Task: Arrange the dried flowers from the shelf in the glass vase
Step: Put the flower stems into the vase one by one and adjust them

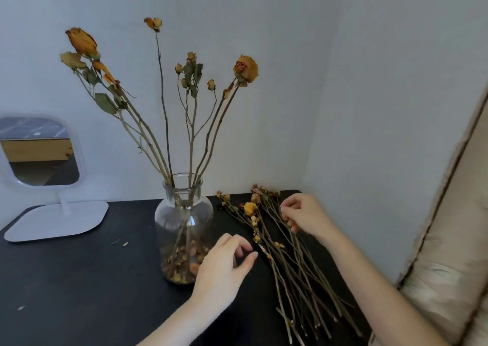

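Glass vase: the glass vase stands upright on the black counter, near its back edge and close to the wall.
In the vase: several dried flowers stand in it, their stems fanning up and outwards from the neck, with orange and yellow heads at the top.
Vase bottom: loose dried petals lie heaped inside at the base.
Loose stems: a bundle of loose dried stems lies flat on the counter just right of the vase. Its heads point towards the wall and its cut ends towards the person.
Yellow bud: one yellow bud lies among the heads of that bundle, right of the vase's shoulder.
Left hand: the left hand is in front of the vase's lower right side, between the vase and the loose stems. Its fingers are loosely curled, the thumb is out, and it holds nothing.
Right hand: the right hand is further right of the vase, over the head end of the loose stems. Its fingertips curl down onto them; I cannot tell whether they pinch one.
Mirror: a white stand mirror stands well left of the vase.
Crumbs: a few petal scraps lie on the counter left of the vase.
Cushion: a beige padded edge lies far right of the vase.
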